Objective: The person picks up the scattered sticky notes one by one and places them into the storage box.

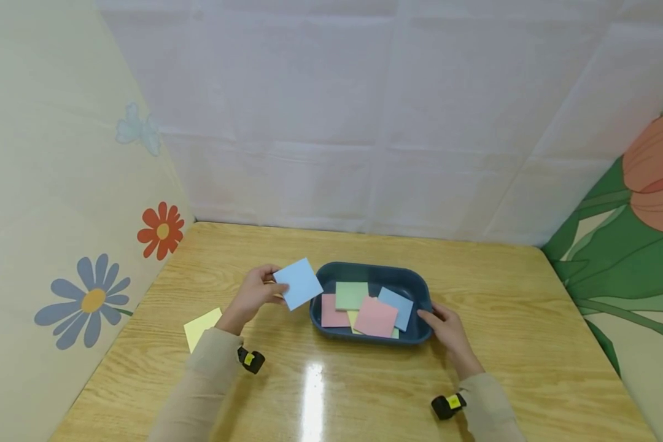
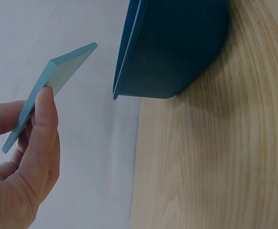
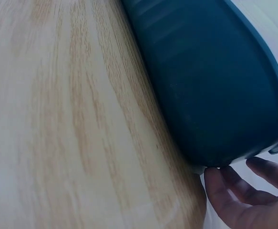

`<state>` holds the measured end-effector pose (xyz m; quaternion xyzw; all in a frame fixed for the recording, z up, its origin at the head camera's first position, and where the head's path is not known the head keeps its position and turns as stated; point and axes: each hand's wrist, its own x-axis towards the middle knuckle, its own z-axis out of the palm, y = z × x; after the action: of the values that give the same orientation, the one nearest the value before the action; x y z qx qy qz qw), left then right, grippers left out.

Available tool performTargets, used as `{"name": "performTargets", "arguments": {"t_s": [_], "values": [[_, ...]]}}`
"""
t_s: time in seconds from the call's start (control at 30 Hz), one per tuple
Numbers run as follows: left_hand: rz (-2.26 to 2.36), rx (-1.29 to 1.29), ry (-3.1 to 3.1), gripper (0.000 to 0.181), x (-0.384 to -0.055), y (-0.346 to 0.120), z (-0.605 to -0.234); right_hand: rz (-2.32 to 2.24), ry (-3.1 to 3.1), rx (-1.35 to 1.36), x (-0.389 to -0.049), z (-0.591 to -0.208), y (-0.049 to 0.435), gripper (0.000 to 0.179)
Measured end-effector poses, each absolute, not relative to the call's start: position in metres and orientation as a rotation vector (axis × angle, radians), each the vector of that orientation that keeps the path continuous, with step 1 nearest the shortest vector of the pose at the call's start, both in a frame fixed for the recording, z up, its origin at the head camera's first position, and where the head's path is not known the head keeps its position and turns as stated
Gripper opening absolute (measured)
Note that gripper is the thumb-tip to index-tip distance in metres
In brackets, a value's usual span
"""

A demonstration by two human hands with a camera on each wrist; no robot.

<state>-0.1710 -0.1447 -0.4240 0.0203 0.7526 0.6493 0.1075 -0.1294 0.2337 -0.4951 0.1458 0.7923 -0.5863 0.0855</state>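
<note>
My left hand [image 1: 253, 293] pinches a blue sticky note pad [image 1: 298, 283] between thumb and fingers, raised at the left end of a dark blue plastic basin [image 1: 372, 267]. In the left wrist view the pad [image 2: 50, 74] shows its thin edge. Inside the basin lie a green pad [image 1: 352, 295], two pink pads, another blue pad [image 1: 396, 307] and partly covered yellow paper. My right hand [image 1: 449, 331] grips the basin's right end, its thumb at the rim; the right wrist view shows fingertips against the outer wall [image 3: 210, 95].
A yellow sticky note pad [image 1: 201, 328] lies on the wooden table [image 1: 376, 393], partly hidden behind my left forearm. White sheeting [image 1: 337, 123] rises at the table's back edge. Flower-printed panels stand along the left and right sides.
</note>
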Motion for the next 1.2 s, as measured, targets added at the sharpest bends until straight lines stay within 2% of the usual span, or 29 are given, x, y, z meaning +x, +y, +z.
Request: {"name": "performTargets", "arguments": {"t_s": [1.2], "values": [[1.822, 0.223, 2.088, 0.025, -0.183, -0.081, -0.431, -1.735, 2.367, 0.432, -0.128, -0.495, 0.233, 0.053]]}}
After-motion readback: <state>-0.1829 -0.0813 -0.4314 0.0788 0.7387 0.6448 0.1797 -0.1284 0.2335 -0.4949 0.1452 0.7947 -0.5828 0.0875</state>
